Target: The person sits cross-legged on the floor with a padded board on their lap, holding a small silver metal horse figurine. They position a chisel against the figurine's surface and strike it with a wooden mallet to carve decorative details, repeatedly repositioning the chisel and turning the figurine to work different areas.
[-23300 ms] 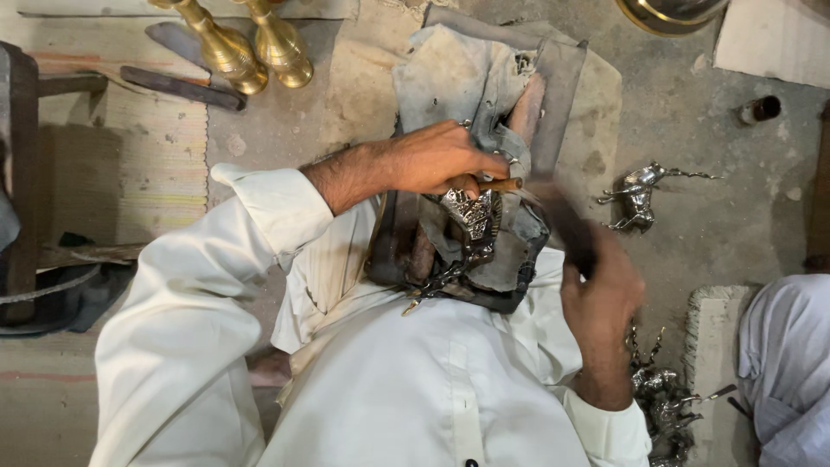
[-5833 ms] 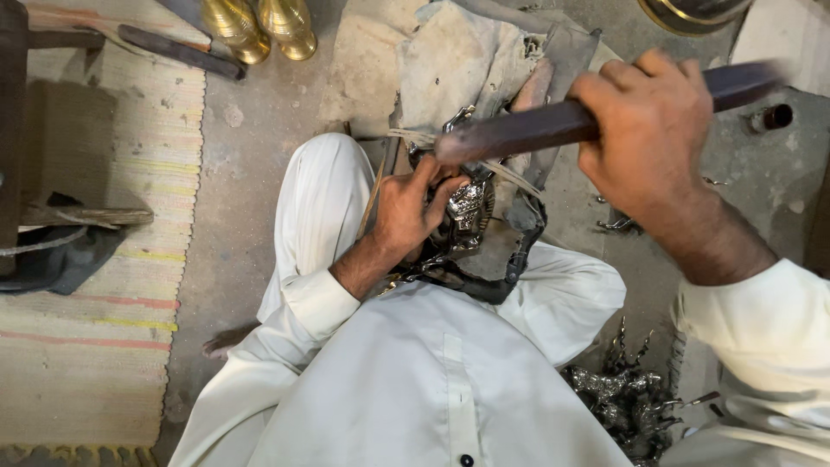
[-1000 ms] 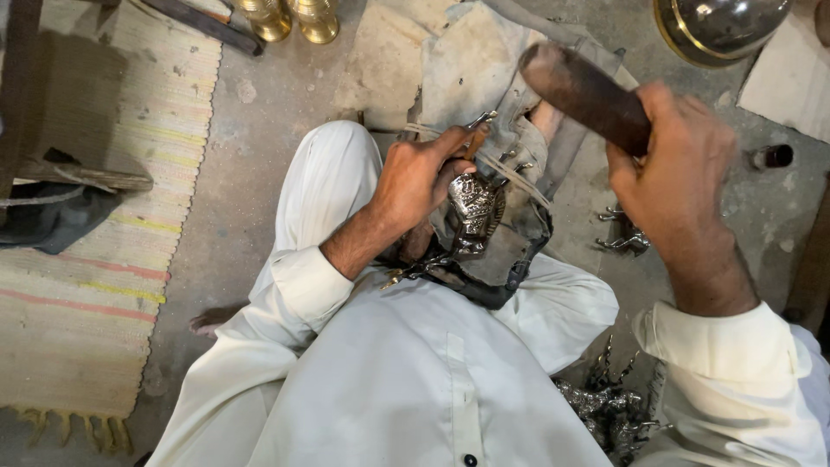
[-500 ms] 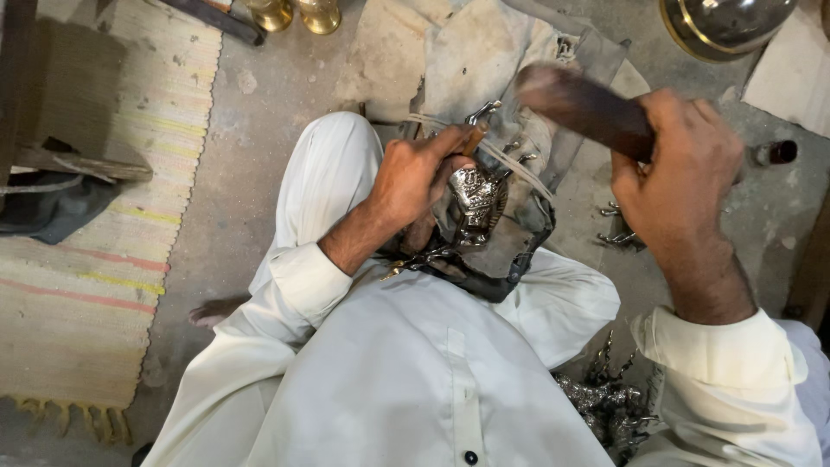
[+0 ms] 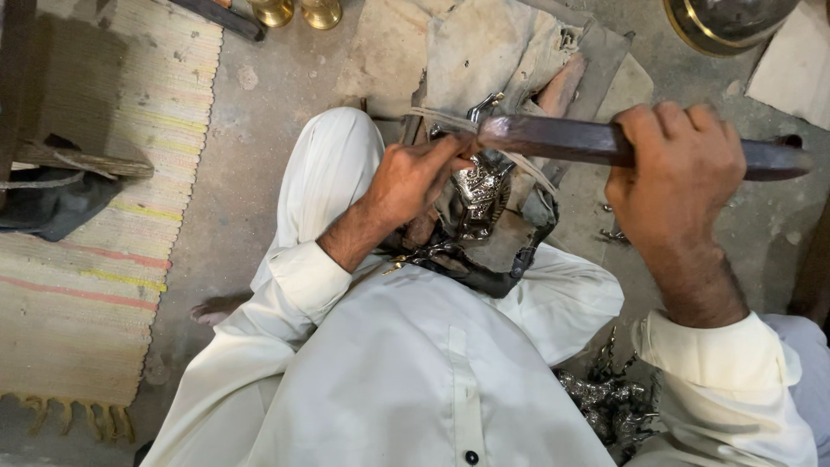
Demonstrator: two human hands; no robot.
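So this looks like the filing or burnishing stage on a small ornate silver metal piece (image 5: 481,192); it sits in the person's lap, propped on a dark block wrapped in a strap (image 5: 510,259), right between the knees; the left hand (image 5: 413,177) is pinched shut on the top of the piece, fingertips pressing it down so it can't wobble; the right hand (image 5: 676,169) is wrapped tight around a long dark bar tool (image 5: 553,138), held roughly level with its far tip sitting just above the piece, touching or nearly so, hard to tell which; my read is the next stroke needs a steady flat draw across the relief while the left hand keeps it pinned, and not too heavy, since the detail looks fine; more silver castings (image 5: 605,402) are piled by the right knee on the floor (image 5: 259,130).
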